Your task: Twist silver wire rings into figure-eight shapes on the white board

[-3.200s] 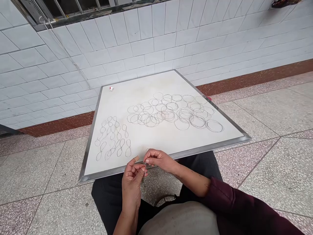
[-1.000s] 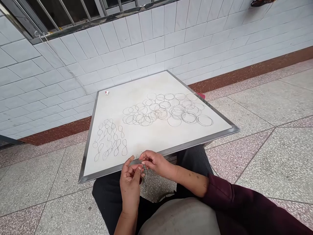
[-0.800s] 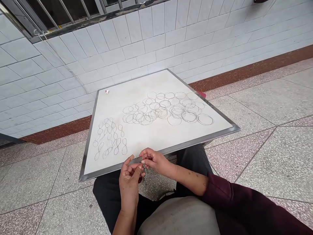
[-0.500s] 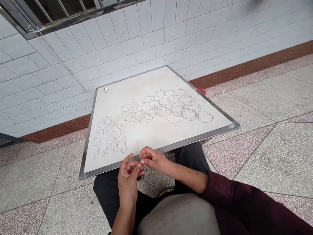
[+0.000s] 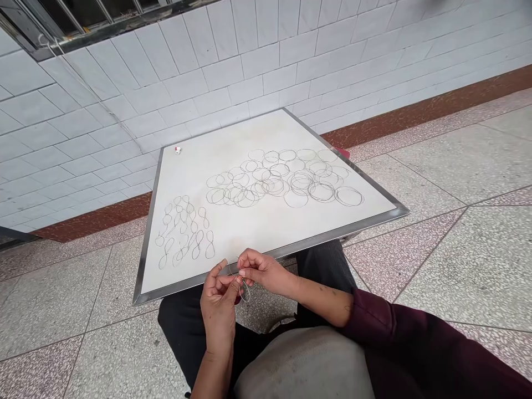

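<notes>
Between my two hands is a thin wire loop (image 5: 245, 294), its lower end hanging below the fingertips over my lap. My left hand (image 5: 220, 296) pinches it between thumb and fingers, with the index finger stretched upward. From the right, my right hand (image 5: 262, 271) pinches the same wire, the fingertips of both hands nearly touching. Both hands are at the near edge of a white table (image 5: 245, 233). On its left part lie several figure-eight wire pieces (image 5: 198, 244). Many round wire rings (image 5: 296, 198) overlap across the middle and right.
The table has a grey metal rim (image 5: 366, 223). A small red and white object (image 5: 178, 150) sits at its far left corner. Behind stands a white tiled wall (image 5: 216, 83) with a barred window (image 5: 103, 16). My legs (image 5: 178, 316) are under the near edge.
The hanging wire loop has shifted slightly right and turned a little between my fingers. Both hands keep nearly the same place and grip. The view has moved slightly.
</notes>
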`<move>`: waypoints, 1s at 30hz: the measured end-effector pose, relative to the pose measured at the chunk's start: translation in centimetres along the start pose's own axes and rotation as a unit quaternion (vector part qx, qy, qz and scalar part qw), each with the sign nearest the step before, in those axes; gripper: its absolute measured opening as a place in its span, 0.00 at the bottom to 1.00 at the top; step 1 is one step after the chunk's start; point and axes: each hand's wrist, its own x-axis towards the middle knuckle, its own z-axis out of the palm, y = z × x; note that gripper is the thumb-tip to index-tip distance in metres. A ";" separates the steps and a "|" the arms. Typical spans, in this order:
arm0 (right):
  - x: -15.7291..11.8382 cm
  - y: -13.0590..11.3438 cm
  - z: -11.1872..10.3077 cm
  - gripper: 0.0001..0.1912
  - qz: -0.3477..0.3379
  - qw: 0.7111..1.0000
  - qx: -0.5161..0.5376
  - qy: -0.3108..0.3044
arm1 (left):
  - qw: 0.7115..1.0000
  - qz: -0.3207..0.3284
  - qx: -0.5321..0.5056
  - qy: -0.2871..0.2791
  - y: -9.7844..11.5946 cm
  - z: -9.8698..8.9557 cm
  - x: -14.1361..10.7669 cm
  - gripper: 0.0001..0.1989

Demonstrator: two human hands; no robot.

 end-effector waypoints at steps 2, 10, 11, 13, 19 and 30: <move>0.0 -0.1 0.0 0.20 0.003 1.000 0.000 -0.002 | 1.000 -0.001 0.002 0.005 -0.1 0.1 0.0 0.30; 0.2 0.2 -0.3 0.21 0.014 1.000 0.016 -0.016 | 0.998 -0.058 -0.034 -0.014 0.1 0.0 0.4 0.31; 0.2 0.3 -0.3 0.21 0.019 1.000 0.018 -0.016 | 0.997 -0.068 -0.032 -0.017 0.2 0.0 0.5 0.31; 0.1 0.4 -0.3 0.21 0.029 0.999 0.023 -0.014 | 0.996 -0.077 -0.033 -0.019 0.4 0.0 0.5 0.31; -0.2 0.7 -0.5 0.18 0.040 0.999 -0.007 -0.008 | 0.996 -0.078 -0.037 -0.008 0.7 0.1 0.5 0.31; -0.3 0.5 -0.2 0.21 0.048 0.998 0.005 -0.027 | 0.996 -0.081 -0.043 -0.012 0.5 -0.7 0.7 0.28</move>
